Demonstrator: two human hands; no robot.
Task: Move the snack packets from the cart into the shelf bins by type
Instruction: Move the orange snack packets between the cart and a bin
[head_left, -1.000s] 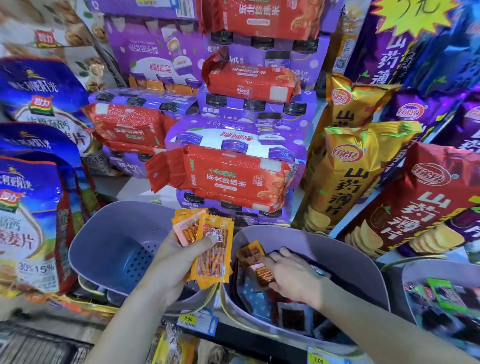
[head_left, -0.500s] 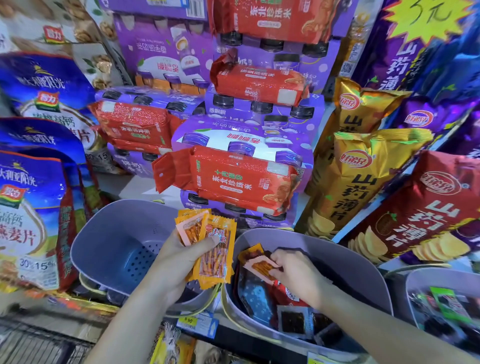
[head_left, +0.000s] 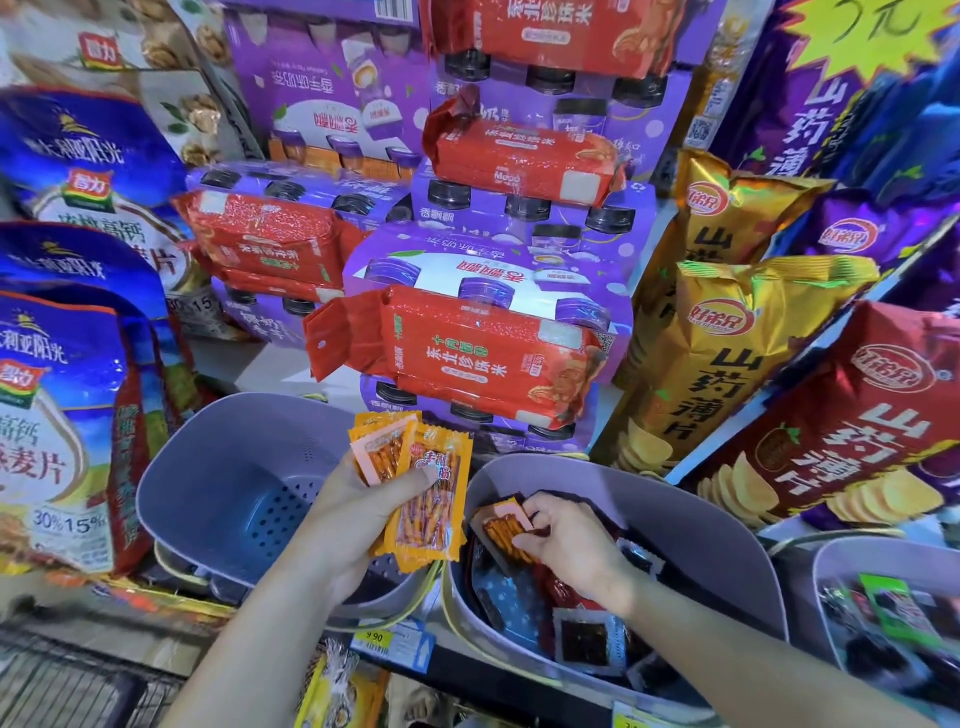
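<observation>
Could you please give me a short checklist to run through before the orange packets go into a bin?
1. Left hand has a firm hold on the fanned orange packets: ok, thumb is pressed across them.
2. Right hand has its single orange packet secured: ok, pinched in the fingers inside the middle bin.
3. That packet matches the left-hand ones: ok, same orange wrapper with sticks showing.
4. Middle bin suits this type: not ok, it holds dark and red packets.
5. Left bin has room: ok, its perforated floor shows bare.
6. Left bin's assigned type: cannot tell, the price tag below is unreadable.
</observation>
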